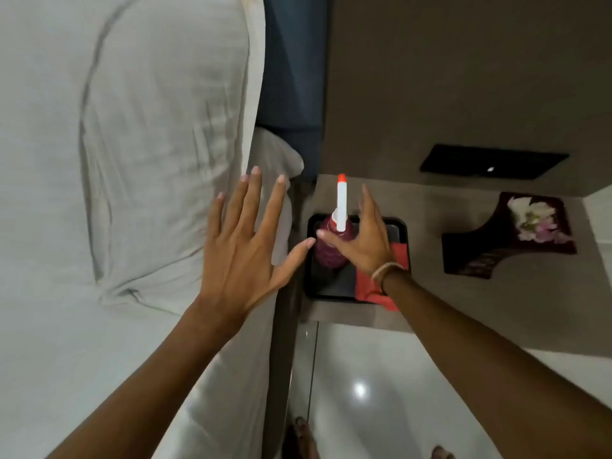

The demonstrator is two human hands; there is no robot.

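Note:
A spray bottle with a dark red body and a white, orange-tipped nozzle stands in a black tray on a bedside shelf. My right hand reaches over it with fingers spread, thumb and forefinger on either side of the bottle's top, not clearly closed round it. A red cloth lies in the tray under my wrist. My left hand hovers flat with straight, spread fingers over the edge of the white pillow on the bed.
A dark wooden dish holding pale flowers sits to the right on the shelf. A black panel is on the wall behind. Glossy white floor tiles lie below, beside the bed's white sheet.

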